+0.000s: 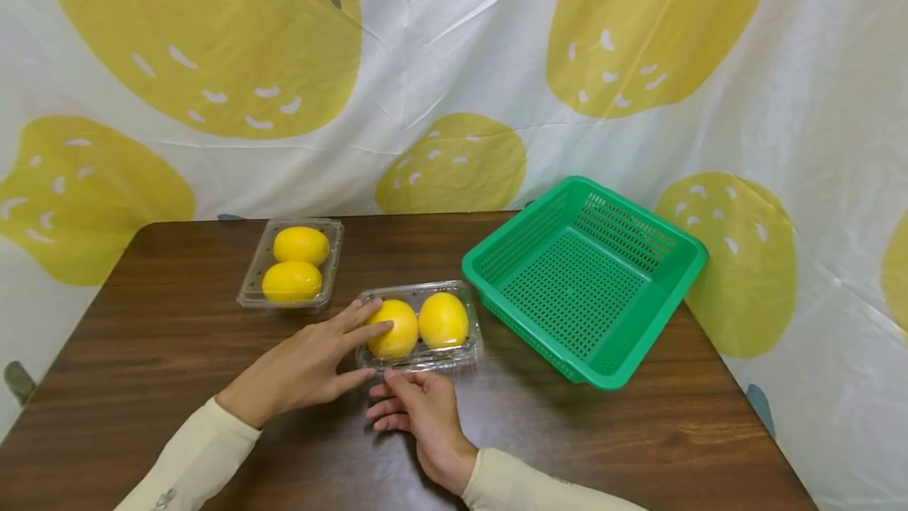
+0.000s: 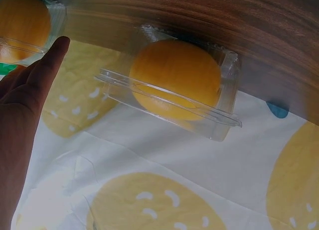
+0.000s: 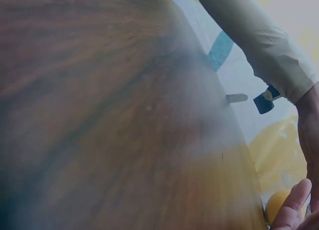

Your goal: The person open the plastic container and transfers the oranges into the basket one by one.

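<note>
A clear plastic box (image 1: pixel 477 341) with two yellow oval fruits (image 1: pixel 443 322) inside sits near the table's middle. My left hand (image 1: pixel 312 365) reaches over its left end, fingers straight and spread across the left fruit, thumb toward the front edge. At the box's front edge is my right hand (image 1: pixel 433 424), thumb tip right at the rim and the other fingers loosely bent below it. In the right wrist view only part of the right hand (image 3: pixel 291 210) shows, beside a yellow fruit (image 3: pixel 275 206). A second clear box (image 1: pixel 329 278) holding two similar fruits (image 1: pixel 292 282) stands at the back left.
A green perforated plastic basket (image 1: pixel 489 302) stands at the back right, with nothing inside. Everything rests on a dark wooden table (image 1: pixel 177 353). A white cloth (image 1: pixel 440 38) printed with large yellow fruits hangs behind its far edge.
</note>
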{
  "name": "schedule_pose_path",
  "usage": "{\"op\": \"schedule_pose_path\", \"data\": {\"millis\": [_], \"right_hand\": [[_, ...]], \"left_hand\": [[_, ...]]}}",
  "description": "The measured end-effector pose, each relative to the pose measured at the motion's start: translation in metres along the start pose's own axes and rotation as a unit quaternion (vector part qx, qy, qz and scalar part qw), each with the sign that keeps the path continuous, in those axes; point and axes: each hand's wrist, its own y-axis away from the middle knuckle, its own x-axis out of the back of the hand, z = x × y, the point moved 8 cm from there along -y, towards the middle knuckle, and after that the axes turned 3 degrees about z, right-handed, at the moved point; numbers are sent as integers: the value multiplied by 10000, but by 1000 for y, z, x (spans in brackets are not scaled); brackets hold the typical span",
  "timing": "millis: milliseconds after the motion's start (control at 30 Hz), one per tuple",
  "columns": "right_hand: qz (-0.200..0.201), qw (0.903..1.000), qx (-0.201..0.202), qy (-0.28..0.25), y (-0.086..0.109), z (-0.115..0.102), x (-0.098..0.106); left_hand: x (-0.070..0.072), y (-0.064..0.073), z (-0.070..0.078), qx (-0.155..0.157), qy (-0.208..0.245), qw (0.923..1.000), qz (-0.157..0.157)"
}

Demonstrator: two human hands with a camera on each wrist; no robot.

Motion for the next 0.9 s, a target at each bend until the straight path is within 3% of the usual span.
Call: {"op": "schedule_pose_path", "data": {"millis": [333,567,900], "right_hand": [[248,9992,-18,-306,-1,3,-3],[512,9977,-28,-437,-1,8,1],[581,9972,-78,-468,-1,7,4]], "left_hand": [[0,-2,0,41,54,10000,-35],[1,-4,2,-139,70,9999,-11],[4,-6,2,-191,35,9998,38]]}}
